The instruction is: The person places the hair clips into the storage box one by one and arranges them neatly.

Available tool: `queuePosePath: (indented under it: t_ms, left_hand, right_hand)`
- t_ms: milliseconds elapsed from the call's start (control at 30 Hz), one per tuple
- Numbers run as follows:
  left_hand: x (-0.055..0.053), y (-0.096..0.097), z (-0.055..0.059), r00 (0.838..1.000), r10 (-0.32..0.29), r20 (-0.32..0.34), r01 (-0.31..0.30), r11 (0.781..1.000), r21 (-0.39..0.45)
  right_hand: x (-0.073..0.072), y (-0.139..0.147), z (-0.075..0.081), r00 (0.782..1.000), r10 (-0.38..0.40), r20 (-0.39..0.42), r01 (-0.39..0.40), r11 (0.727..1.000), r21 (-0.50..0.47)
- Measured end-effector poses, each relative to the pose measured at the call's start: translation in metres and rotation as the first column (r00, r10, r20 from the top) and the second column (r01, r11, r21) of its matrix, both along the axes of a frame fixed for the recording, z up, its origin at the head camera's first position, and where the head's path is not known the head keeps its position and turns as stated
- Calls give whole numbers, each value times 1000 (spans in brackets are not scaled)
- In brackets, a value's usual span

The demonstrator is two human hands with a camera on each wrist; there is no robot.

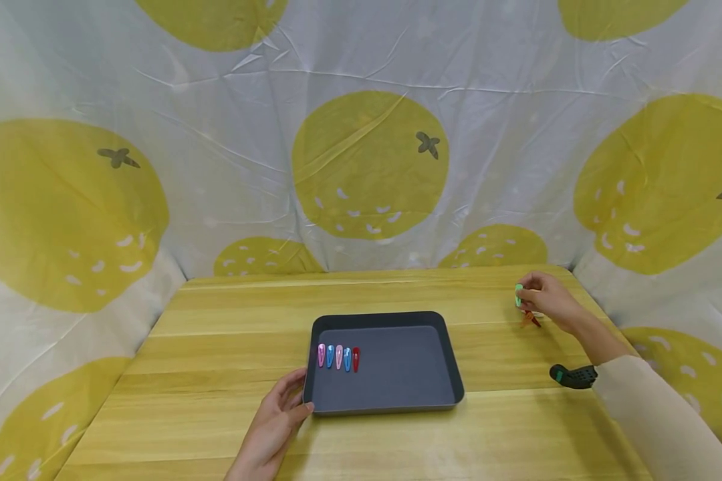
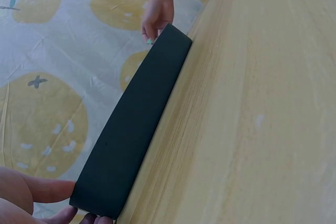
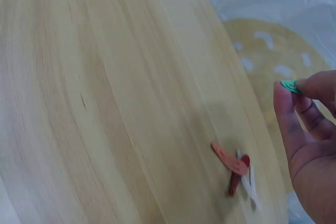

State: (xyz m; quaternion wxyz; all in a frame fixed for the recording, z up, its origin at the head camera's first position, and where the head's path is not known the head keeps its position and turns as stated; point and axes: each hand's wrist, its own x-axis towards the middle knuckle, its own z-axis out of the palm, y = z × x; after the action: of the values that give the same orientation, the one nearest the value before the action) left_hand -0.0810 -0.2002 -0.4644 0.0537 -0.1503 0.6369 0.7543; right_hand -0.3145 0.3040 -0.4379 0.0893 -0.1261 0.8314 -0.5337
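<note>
A green snap hair clip [image 1: 519, 294] is pinched between the thumb and fingertips of my right hand [image 1: 547, 298], raised above the table at the right. Below that hand lies a small pile of hair clips: an orange clip [image 3: 230, 160], a dark red clip [image 3: 234, 183] and a white clip [image 3: 250, 192], overlapping. My left hand [image 1: 275, 422] grips the near left corner of a dark grey baking tray [image 1: 391, 406], thumb at the rim. Inside the tray, along its left side, several clips stand in a row: pink, blue, pale pink, blue and a red clip [image 1: 356, 359].
The wooden table [image 1: 228, 327] bears the tray near its middle. A white curtain [image 1: 493, 167] printed with yellow fruit hangs behind and at both sides. A black strap-like device [image 1: 573, 376] sits on the right wrist.
</note>
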Motion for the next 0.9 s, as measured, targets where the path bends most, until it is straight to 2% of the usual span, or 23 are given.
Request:
queuePosePath:
  t_ms: [267,900]
  left_hand:
    - [0,0,-1,1000,-5,0,5,1000,-7]
    - [-1,-1,-2,1000,3,10,-3,1000,-6]
  right_hand:
    - [0,-25,4,1000,-12,18,12,999,-35]
    - [6,-97,9,996,51,76,-38,985,-168]
